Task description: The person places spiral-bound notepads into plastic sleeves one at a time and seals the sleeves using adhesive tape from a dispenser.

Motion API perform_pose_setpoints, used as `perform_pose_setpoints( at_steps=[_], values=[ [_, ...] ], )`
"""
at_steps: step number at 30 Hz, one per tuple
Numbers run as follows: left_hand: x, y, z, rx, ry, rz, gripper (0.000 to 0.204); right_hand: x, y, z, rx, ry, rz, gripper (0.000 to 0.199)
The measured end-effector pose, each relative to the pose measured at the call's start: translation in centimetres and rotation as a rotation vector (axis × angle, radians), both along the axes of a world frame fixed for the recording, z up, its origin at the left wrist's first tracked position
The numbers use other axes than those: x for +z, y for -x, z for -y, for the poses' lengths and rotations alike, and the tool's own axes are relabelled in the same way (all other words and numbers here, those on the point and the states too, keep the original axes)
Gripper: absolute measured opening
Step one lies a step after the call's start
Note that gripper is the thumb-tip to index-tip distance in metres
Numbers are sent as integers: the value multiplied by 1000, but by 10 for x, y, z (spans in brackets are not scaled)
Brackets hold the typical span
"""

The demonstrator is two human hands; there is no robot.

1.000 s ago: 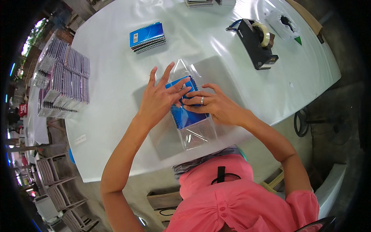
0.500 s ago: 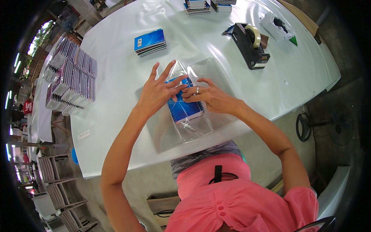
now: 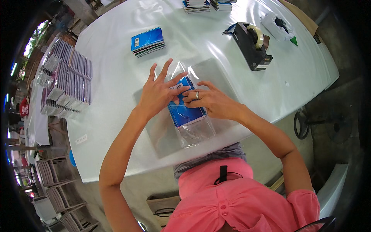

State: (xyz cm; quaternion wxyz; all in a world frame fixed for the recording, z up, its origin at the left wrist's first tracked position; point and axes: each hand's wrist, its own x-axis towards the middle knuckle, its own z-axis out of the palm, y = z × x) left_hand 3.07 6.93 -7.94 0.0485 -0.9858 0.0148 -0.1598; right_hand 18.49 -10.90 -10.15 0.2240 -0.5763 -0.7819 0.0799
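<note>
Below my two hands, a blue spiral notebook [image 3: 187, 115] lies tilted on a clear plastic bag [image 3: 197, 132], with loose plastic showing past both of its ends. My left hand [image 3: 160, 92] has its fingers spread, with some of them resting over the upper left part of the cover. From the right, my right hand [image 3: 210, 99], a ring on one finger, presses bent fingertips on the middle of the notebook, its index finger held apart. The fingertips of both hands nearly meet there. Part of the cover is hidden under them.
Beyond my hands stands a short stack of blue notebooks [image 3: 148, 41]. A black tape dispenser [image 3: 251, 48] sits to the right, near a white plastic packet [image 3: 276, 26]. Large piles of wrapped spiral notebooks [image 3: 69, 79] rise at the left. More notebooks [image 3: 196, 6] stand at the far edge.
Both hands stay on the notebook with only slight finger shifts. The view has moved a little, so the table's contents sit slightly differently in the picture.
</note>
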Motion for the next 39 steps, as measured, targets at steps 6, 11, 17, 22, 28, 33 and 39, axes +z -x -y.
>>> perform_pose_setpoints(
  at_steps=[6, 11, 17, 22, 28, 33, 39],
  values=[
    [6, -10, -5, 196, 221, -119, 92, 2, 1, 3, -3, -20, -38, 47],
    [6, -22, -13, 302, 323, -215, 112, 8, 4, 1, -2, 5, -18, 48],
    [13, -47, -3, 399, 253, -429, 123, 9, -39, 17, -122, -116, -91, 38],
    [1, -50, -10, 457, 263, -467, 127, 54, -178, 58, -1086, -506, -208, 16],
    [6, -59, -1, 459, 303, -514, 129, 44, -258, 73, -1289, 185, -679, 38],
    [6, -50, -5, 484, 343, -507, 129, 44, -247, 65, -1209, 402, -1116, 35],
    [8, -53, -1, 481, 375, -497, 129, 5, -246, 94, -1001, -130, -1811, 32]
  ],
)
